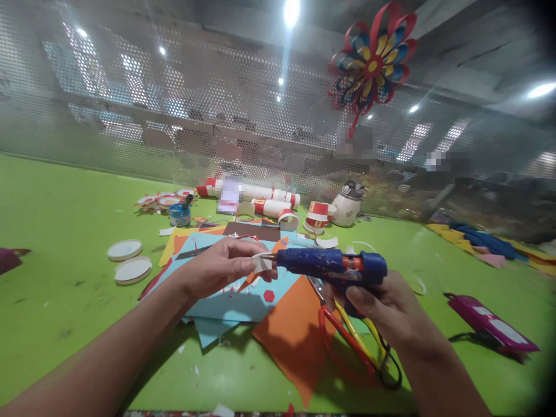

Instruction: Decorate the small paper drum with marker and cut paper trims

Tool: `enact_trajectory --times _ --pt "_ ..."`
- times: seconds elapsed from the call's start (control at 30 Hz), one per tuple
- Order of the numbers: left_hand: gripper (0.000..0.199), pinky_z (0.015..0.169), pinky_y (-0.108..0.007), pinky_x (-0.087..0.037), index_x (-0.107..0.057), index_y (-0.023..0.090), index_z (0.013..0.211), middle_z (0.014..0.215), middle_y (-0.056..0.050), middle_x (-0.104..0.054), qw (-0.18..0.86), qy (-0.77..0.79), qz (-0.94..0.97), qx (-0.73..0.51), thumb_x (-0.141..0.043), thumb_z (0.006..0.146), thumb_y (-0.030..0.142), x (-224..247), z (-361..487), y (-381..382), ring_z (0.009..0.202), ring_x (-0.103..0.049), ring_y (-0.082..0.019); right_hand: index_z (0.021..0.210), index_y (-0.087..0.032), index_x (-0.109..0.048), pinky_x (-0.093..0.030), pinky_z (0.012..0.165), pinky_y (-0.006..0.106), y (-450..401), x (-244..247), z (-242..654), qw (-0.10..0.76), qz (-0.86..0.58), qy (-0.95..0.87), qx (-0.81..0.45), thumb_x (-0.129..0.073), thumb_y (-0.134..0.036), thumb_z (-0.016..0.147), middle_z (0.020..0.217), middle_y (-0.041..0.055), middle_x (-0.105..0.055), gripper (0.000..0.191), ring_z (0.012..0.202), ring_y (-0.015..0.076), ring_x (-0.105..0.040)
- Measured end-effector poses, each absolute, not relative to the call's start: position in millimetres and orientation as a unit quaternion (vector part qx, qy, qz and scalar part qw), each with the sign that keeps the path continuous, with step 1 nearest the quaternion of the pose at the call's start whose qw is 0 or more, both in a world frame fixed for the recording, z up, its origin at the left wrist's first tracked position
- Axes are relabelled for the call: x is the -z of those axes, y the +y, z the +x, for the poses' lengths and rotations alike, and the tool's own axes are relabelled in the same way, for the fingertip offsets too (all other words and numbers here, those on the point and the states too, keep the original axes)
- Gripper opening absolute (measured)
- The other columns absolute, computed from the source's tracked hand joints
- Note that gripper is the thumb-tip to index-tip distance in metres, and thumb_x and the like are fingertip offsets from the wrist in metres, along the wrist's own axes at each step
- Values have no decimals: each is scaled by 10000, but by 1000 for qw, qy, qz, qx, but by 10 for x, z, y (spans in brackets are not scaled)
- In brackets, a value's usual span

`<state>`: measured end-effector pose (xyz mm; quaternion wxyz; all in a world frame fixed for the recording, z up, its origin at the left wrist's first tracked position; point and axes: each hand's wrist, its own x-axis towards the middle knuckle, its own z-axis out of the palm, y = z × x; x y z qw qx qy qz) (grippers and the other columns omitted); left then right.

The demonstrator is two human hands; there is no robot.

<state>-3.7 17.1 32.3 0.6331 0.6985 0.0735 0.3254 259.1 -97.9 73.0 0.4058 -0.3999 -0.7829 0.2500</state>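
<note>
My right hand (382, 304) is wrapped round a blue hot glue gun (321, 266), its nozzle pointing left. Between the fingers of my left hand (226, 266) is a small white paper piece (263, 264). The nozzle tip meets or overlaps that piece; whether they touch I cannot tell. Below lie light blue paper sheets (217, 301), with a small red hexagon (269, 296) on top. An orange sheet (291, 336) sits nearer to me. Scissors with red and yellow handles (347, 336) lie under my right hand, partly hidden by it.
Two white lids (132, 270) lie at left, near a blue jar (179, 214). Red and white paper cups (317, 217) and a white jug (347, 205) stand at the back. A purple device (490, 324) lies right. A perforated screen (174, 116) rises behind the green table (65, 231).
</note>
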Motion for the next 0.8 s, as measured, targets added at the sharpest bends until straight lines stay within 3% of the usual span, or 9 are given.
enact_trajectory --times 0.63,0.8 --pt "292 786 -227 -465 -764 229 1039 915 -34 -730 702 45 622 -344 -727 812 409 -288 -30 182 843 -647 -133 774 -172 -643 -370 539 258 -965 -693 2630 382 -398 -792 -263 -509 -488 950 705 23 -588 386 614 132 -512" --pt "337 785 -254 -493 -771 169 1006 945 -62 -723 706 62 613 -348 -748 785 423 -282 -38 187 842 -658 -160 768 -180 -641 -381 535 257 -973 -703 2652 404 -389 -785 -263 -533 -479 941 675 16 -576 362 609 134 -513"
